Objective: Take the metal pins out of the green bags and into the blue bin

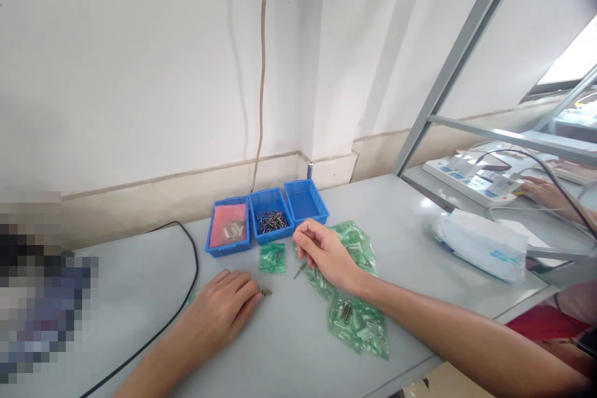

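Observation:
My left hand (226,305) rests on the grey table, its thumb and fingers closed on a small metal part (266,292) that sticks out at the fingertips. To the right, my right hand (324,255) is held with bent fingers over green plastic bags (361,249) of small metal parts. A thin metal piece (300,270) shows below its fingers; whether they grip it is unclear. Between the hands and the bins lies a small green bag (272,259). Behind are three blue bins: one with a pink bag (227,224), one with screws (273,221), one empty (305,201).
A black cable (196,261) crosses the table at left. At right are a white plastic packet (482,242) and a grey metal frame (429,112). Beyond it, another person's hand (541,191) is near a white device (471,180). Part of a person shows at far left.

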